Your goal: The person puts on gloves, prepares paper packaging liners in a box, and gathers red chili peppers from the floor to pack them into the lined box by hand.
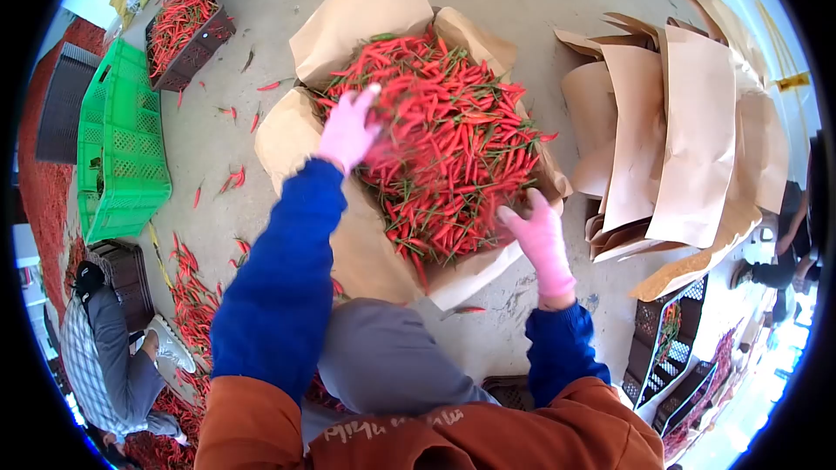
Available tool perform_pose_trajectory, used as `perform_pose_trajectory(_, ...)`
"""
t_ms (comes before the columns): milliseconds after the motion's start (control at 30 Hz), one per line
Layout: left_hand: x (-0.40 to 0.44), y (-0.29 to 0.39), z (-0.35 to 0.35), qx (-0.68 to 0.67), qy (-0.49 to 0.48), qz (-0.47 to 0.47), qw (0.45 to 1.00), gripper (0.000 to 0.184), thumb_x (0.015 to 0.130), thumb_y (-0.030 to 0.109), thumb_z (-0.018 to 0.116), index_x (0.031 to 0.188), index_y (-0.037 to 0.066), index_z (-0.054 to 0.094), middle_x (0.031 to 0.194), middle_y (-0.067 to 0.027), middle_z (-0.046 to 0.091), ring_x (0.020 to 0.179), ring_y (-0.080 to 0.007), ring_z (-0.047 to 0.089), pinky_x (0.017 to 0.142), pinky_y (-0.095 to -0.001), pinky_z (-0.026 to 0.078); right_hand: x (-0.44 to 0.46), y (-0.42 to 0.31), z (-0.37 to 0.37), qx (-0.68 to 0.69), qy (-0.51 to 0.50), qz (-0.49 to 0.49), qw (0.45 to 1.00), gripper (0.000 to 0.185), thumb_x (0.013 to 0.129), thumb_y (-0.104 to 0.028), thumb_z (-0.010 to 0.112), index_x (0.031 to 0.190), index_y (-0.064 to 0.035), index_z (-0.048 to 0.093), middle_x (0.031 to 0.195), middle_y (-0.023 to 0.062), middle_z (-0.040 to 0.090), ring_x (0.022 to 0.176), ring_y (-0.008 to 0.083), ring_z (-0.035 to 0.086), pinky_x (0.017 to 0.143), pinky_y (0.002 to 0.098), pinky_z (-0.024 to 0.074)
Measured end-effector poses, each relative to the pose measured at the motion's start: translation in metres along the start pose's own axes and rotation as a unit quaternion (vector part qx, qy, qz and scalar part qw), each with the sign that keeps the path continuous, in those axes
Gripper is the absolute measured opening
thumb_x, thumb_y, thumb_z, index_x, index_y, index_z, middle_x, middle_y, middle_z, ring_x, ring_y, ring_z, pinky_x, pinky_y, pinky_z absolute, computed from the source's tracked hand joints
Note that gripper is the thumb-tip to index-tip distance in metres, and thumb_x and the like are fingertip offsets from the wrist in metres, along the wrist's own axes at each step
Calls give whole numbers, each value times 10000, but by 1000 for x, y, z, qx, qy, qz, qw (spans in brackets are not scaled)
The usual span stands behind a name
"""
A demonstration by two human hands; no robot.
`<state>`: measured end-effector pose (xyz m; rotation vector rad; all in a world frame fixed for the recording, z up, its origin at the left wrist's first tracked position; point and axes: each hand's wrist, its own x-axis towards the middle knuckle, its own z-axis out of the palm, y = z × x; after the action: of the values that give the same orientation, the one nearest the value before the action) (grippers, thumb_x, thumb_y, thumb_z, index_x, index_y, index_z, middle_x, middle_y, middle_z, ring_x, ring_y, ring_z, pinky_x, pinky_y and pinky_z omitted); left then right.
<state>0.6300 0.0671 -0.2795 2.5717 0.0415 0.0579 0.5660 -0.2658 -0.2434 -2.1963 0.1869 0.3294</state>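
Red chillies with green stems point(461, 130) are heaped in a box lined with brown paper, whose flaps point(361, 13) stand folded outward. My left hand point(350, 129), in a pink glove, is over the heap's left side with its fingers spread. Some chillies beside it are blurred by motion. My right hand point(535, 233), also gloved in pink, rests at the heap's lower right edge, thumb and fingers apart. Neither hand shows a chilli held in it.
Brown paper sheets point(697, 135) stand stacked at the right. A green crate point(126, 144) and a dark crate of chillies point(187, 57) are at the left. Loose chillies point(192, 296) lie on the floor. A person point(109, 357) is at the lower left.
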Motion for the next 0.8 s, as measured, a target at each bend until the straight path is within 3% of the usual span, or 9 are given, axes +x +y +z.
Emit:
perform_pose_trajectory(33,-18,-2,22,82,63,0,995,643,783,96,621,1381,164,398,1217,-227,467,1076,-381,519,941,-427,445,-5,-19,-15,-85,-25,-5,996,587,727,-136,739,1226,62,500,1065,209,622,999,341,614,884,393,478)
perform_pose_trajectory(67,-33,15,26,78,39,-64,994,649,790,89,599,1395,163,375,1231,-228,453,1094,-382,506,938,-429,445,-4,-13,-11,-110,126,-152,974,588,708,-167,757,1216,22,529,1132,208,597,1067,355,576,915,385,466)
perform_pose_trajectory(200,-49,36,17,-79,-29,-212,974,676,799,73,558,1427,141,316,1307,-237,392,1149,-393,459,950,-441,436,66,-67,34,-250,7,-215,944,780,751,-437,702,1388,-124,379,1359,244,414,1221,397,439,1014,463,367)
perform_pose_trajectory(300,-62,47,9,16,15,-140,990,666,793,73,560,1416,117,328,1340,-254,372,1162,-394,454,966,-439,426,96,-96,85,-357,-27,-199,912,883,756,-542,665,1455,-182,262,1463,223,284,1288,453,335,1051,522,303)
perform_pose_trajectory(333,-66,50,2,10,-8,-146,989,640,807,94,562,1408,87,340,1368,-269,355,1220,-431,411,1025,-425,380,100,-105,93,-344,-39,-189,919,881,749,-498,688,1456,-189,263,1480,208,250,1286,448,325,1048,540,299)
perform_pose_trajectory(433,-65,41,-5,-19,160,-68,985,610,805,106,570,1384,80,380,1377,-266,347,1233,-425,400,1040,-428,362,99,-113,114,-341,-48,-253,904,879,738,-488,694,1445,-156,290,1471,223,246,1272,447,330,1019,556,311)
perform_pose_trajectory(467,-59,42,-10,-40,181,-45,982,616,802,122,597,1380,79,389,1384,-265,340,1248,-425,381,1053,-430,344,96,-114,119,-305,-71,-264,912,807,746,-360,698,1435,-182,317,1474,199,255,1284,454,310,1031,559,305)
perform_pose_trajectory(633,-30,42,1,82,70,-58,992,576,825,380,634,1345,201,466,1429,-242,303,1302,-461,303,1062,-498,307,130,-106,126,-196,-82,-406,889,697,724,-159,650,1375,-232,413,1451,136,323,1278,436,333,1044,546,304)
perform_pose_trajectory(800,-16,14,6,97,66,-114,986,579,800,200,603,1354,197,433,1405,-294,306,1217,-453,404,1004,-471,386,171,-104,114,-212,-16,-339,917,636,703,-139,668,1296,-270,479,1416,87,365,1247,360,383,1027,512,336)
